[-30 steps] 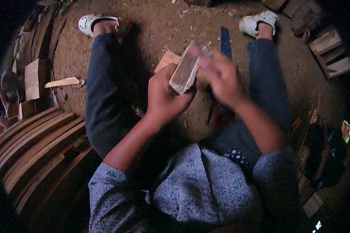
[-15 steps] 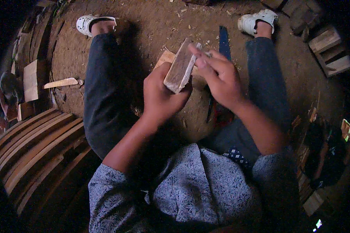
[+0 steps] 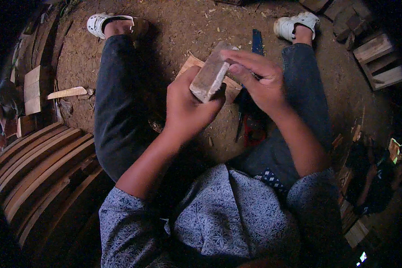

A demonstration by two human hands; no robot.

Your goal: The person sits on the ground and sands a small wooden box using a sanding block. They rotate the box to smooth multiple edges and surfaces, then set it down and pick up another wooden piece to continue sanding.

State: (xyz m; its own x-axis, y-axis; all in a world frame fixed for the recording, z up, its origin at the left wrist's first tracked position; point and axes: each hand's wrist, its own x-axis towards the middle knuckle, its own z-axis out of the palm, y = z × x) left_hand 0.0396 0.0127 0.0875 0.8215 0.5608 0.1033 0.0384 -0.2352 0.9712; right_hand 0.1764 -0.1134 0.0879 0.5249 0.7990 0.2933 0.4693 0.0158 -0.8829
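A worn wooden block (image 3: 207, 73), brown on top with a pale, rough right edge, is held up between my knees. My left hand (image 3: 190, 100) wraps its near left side and underside. Over on the right, my right hand (image 3: 265, 82) lays its fingertips across the far right edge, thumb tip close below the index finger. Whether something small sits between those fingers is hidden. Behind and below the block lies a flat piece of pale wood (image 3: 190, 62), mostly covered by my hands. A dark blue strip, like a blade (image 3: 257, 42), rests on the ground beyond my right hand.
Long stacked boards (image 3: 44, 156) fill the left side near my leg. A pale wooden wedge (image 3: 68, 93) lies past them. At the right stands a slatted wooden piece (image 3: 379, 62). Something red (image 3: 254, 131) is on the ground by my right thigh. Shavings dot the dirt floor.
My right hand has shifted slightly right, its fingers now lying flatter over the block's far edge. The block has tilted a little; my left hand keeps its grip.
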